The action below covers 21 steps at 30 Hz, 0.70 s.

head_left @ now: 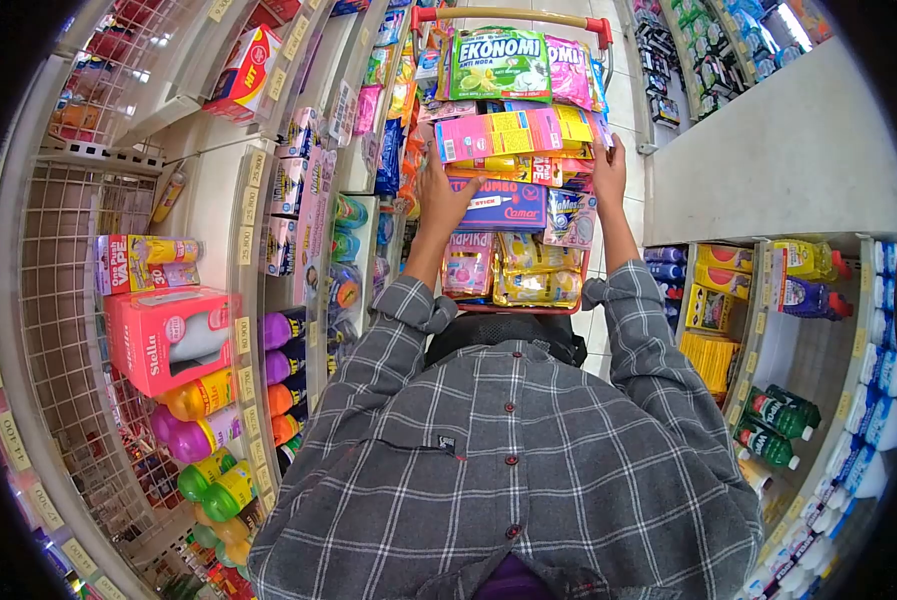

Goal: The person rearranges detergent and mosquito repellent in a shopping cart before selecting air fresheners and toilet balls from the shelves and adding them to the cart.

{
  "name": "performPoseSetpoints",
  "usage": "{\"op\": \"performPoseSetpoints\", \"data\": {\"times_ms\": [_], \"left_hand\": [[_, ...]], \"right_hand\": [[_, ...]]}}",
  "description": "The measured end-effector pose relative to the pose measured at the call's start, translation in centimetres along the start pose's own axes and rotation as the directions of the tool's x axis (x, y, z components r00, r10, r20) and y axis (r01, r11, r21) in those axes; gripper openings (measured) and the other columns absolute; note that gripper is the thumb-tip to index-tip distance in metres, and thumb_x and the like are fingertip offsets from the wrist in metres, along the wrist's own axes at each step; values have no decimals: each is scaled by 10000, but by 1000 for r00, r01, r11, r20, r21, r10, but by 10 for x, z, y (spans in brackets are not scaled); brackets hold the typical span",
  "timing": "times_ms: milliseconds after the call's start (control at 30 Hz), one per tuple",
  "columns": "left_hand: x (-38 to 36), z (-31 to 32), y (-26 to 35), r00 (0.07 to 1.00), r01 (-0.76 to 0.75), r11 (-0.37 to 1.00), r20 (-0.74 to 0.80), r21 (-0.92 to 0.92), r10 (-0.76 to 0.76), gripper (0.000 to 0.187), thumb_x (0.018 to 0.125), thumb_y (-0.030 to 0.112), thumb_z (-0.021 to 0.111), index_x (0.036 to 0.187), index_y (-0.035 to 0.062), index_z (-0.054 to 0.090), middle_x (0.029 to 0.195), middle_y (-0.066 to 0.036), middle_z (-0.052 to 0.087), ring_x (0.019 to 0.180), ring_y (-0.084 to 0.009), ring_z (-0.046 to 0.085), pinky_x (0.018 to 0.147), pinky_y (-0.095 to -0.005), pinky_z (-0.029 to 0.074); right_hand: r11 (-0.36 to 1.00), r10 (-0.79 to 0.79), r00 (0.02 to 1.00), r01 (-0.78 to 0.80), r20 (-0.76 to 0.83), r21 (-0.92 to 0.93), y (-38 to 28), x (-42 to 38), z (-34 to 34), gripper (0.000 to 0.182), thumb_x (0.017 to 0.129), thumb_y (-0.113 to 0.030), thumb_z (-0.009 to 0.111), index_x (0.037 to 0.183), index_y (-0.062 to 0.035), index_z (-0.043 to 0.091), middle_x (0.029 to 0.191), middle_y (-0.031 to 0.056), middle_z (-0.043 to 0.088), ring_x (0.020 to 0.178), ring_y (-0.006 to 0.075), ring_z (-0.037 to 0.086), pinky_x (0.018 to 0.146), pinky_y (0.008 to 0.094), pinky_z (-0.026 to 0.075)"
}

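Both of my hands are over a loaded shopping cart (598,30). Fingers of my left hand (443,195) are closed around the left end of a layered pile of flat pink-and-yellow packs (503,137), some marked Vape. At the pile's right end, my right hand (610,172) grips the edge of the same packs. Beneath them lies a blue Camar box (513,208), beside a white-and-purple box (570,218). Nearer my body are a pink pack (467,265) and yellow packs (538,285). Beyond the pile rest a green Ekonomi pouch (498,65) and a pink pouch (571,72).
Shelves flank the cart closely on both sides. At left stand a red stella box (173,338), a Vape pack (148,263) and several coloured bottles (208,480). To the right are a grey panel (778,170), yellow packs (708,360) and green bottles (776,420).
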<state>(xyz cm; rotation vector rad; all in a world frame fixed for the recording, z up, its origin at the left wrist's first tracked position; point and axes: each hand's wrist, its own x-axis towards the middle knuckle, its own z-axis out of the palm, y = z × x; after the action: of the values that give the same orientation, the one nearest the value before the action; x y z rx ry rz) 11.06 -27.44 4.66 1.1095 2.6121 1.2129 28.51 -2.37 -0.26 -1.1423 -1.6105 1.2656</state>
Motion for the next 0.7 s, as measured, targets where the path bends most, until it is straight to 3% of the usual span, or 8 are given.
{"op": "performPoseSetpoints", "data": {"times_ms": [100,133,233,367,500,567,600,700], "left_hand": [[5,0,-7,999,-30,945,30,-326,42,1043,725,321,806,1486,-4,172,1381,-288,432,1265,-420,442,1062,-474,339],[2,-14,11,1000,15,947,25,-320,-8,988,762,295,781,1490,11,176,1371,-265,451,1265,-380,457,1058,-446,355],[8,-5,-2,996,89,754,34,-651,-88,941,809,293,749,1491,9,165,1369,-243,457,1259,-343,468,1050,-417,368],[15,3,-24,999,21,876,45,-483,1,867,859,328,703,1487,3,202,1378,-220,446,1257,-283,475,1046,-374,378],[15,2,-22,998,57,832,33,-552,-47,801,892,356,663,1476,-2,250,1372,-227,453,1256,-282,479,1045,-366,377],[10,-6,-19,992,121,752,43,-649,-122,776,909,368,639,1474,-5,259,1372,-233,452,1255,-290,480,1044,-368,377],[7,-7,-34,986,158,824,38,-545,-164,695,950,367,578,1465,5,283,1375,-216,460,1246,-287,488,1039,-366,379],[-22,-22,-71,922,348,650,118,-675,-370,590,970,346,547,1418,5,371,1334,-192,508,1216,-268,509,1025,-363,388]], "right_hand": [[1000,-7,1000,7,13,8,11,0,2,650,905,-401,613,1377,9,434,1209,204,580,1093,261,569,946,344,435],[999,12,1000,-12,1,-47,1,-5,0,653,902,-399,618,1375,13,435,1244,218,560,1133,282,551,972,356,420],[983,-20,999,12,-43,-185,-23,-14,-5,661,892,-392,631,1364,31,441,1335,256,500,1244,339,487,1044,388,372],[926,-249,968,226,-37,-301,-28,-20,-1,662,884,-378,644,1339,64,453,1388,282,443,1320,382,407,1098,412,315],[912,-313,947,278,-73,-300,-36,-32,-5,660,883,-373,648,1333,71,458,1398,288,428,1331,383,393,1115,419,290],[939,-245,965,211,-98,-271,-39,-48,-16,668,886,-374,650,1347,63,444,1404,274,427,1336,371,387,1120,417,281],[939,-224,969,187,-101,-290,-35,-56,-23,641,901,-359,632,1352,54,442,1402,263,436,1334,363,392,1117,411,284],[953,-92,991,57,-102,-299,2,-89,-60,553,938,-319,579,1354,24,457,1381,236,473,1312,340,427,1098,395,314]]}}
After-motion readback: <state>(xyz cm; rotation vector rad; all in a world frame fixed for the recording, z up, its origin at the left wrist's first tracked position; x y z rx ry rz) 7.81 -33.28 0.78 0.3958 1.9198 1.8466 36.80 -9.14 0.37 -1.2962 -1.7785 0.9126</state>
